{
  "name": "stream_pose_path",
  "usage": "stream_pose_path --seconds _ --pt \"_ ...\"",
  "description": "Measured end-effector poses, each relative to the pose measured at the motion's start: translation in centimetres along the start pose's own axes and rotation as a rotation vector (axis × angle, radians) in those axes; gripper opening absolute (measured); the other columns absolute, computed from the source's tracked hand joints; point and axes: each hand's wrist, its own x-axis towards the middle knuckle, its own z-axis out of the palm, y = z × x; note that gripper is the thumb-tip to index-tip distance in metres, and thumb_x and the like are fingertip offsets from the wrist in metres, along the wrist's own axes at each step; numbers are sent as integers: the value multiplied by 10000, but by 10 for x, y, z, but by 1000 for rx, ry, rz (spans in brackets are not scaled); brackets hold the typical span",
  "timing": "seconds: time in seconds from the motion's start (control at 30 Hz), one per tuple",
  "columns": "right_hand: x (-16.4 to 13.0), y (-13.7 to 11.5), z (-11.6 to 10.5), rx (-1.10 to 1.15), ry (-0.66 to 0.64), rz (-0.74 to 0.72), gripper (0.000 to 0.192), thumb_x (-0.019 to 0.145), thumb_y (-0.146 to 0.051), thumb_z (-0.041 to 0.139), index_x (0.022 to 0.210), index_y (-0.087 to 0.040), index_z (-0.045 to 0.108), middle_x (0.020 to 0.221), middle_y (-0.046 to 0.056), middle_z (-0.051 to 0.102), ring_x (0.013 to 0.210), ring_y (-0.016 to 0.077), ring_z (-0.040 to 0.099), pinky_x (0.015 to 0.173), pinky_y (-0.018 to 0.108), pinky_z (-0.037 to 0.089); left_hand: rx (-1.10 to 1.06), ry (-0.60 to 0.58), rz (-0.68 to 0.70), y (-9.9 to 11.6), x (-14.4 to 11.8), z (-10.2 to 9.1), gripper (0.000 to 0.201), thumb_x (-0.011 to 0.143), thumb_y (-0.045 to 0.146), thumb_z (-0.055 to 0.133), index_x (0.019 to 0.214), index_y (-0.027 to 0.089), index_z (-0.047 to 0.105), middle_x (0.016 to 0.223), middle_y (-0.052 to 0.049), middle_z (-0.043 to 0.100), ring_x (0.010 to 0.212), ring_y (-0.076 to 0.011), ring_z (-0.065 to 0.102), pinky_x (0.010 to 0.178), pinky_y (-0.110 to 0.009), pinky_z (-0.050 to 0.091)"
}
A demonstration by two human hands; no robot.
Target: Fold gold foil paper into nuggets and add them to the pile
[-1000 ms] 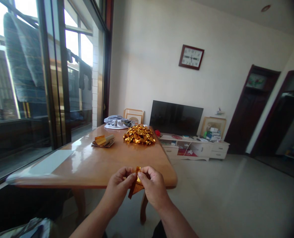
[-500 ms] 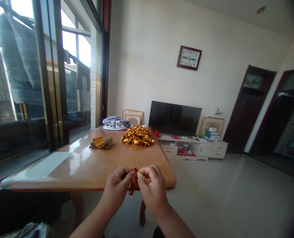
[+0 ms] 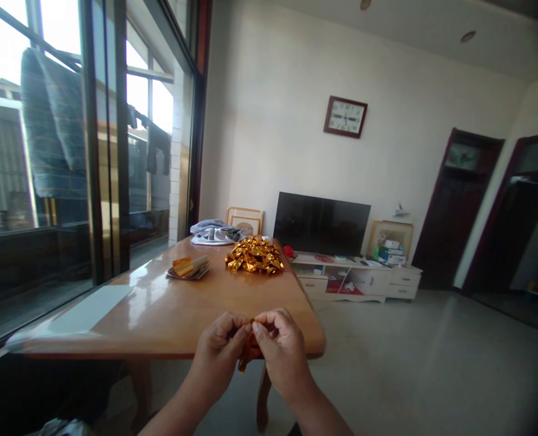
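**Both hands pinch a gold foil piece at the bench's near edge**

Low in the centre of the frame I see my left hand (image 3: 218, 351) and right hand (image 3: 278, 348) clenched together on a small folded gold foil paper piece (image 3: 247, 354), held over the glossy wooden bench (image 3: 169, 309). Mid-frame lies a heap of folded gold foil pieces (image 3: 254, 255); left of it, a small stack of flat foil sheets (image 3: 188, 268).

left hand (image 3: 217, 348), right hand (image 3: 282, 346), fingertips pinched together

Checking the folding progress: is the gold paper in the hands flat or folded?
Folded. The gold paper is a narrow creased strip pinched between the left hand and right hand, not a spread sheet.
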Motion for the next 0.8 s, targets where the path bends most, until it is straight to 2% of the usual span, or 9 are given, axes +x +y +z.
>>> stream_pose_path --seconds 0.17,0.23,0.53,0.8 --pt "2 1 -1 370 -115 305 234 837 -390 746 889 -179 658 789 12 646 708 167 598 652 286 504 162 -15 57 -1 0 -5 305 905 437 639 770 166 677 711 -38 649 678 -177 600 611 -258 475" --pt "3 0 -2 459 -151 364 266 827 -405 764 892 -174 648 775 9 653 696 160 601 654 284 504 216 -11 73 1 0 -6 306 910 429 632 756 167 672 722 -40 646 701 -184 599 638 -265 476" --pt "6 0 -10 406 -204 351 277 847 -410 758 860 -151 658 759 6 627 696 133 551 649 246 442 274 -47 99 3 -2 -6 329 929 418 604 706 177 623 688 -27 614 681 -174 582 627 -254 449" --pt "7 1 -13 235 -210 239 303 907 -458 670 833 -165 648 754 3 576 714 145 505 644 249 428 245 -73 64 9 -2 -3 326 933 429 601 720 181 604 666 -12 601 625 -157 564 594 -252 449"
